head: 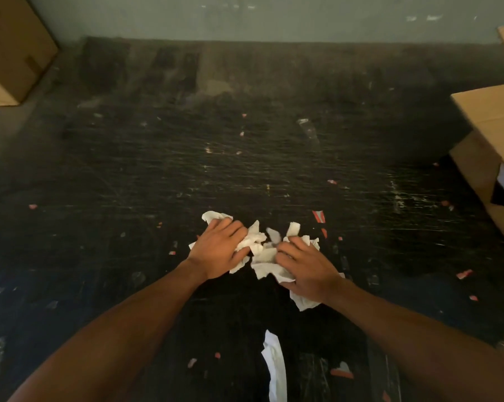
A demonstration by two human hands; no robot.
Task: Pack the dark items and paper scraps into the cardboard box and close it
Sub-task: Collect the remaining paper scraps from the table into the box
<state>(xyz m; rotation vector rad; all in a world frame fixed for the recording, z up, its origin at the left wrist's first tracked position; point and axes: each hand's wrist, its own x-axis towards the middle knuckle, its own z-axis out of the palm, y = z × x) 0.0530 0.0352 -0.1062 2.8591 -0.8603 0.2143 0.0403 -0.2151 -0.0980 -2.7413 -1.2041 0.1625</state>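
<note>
Both hands press down on a pile of crumpled white paper scraps [262, 253] on the dark scratched floor [187, 169]: left hand [218, 250] and right hand [305, 268] curl around them. An open cardboard box [488, 123] stands well apart at right.

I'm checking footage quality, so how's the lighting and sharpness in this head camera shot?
Head view: dim overall, the dark floor swallowing detail; the white paper scraps between the left hand and right hand stand out brightly; the cardboard box at the right edge looks soft and bowed by the wide-angle lens.
</note>
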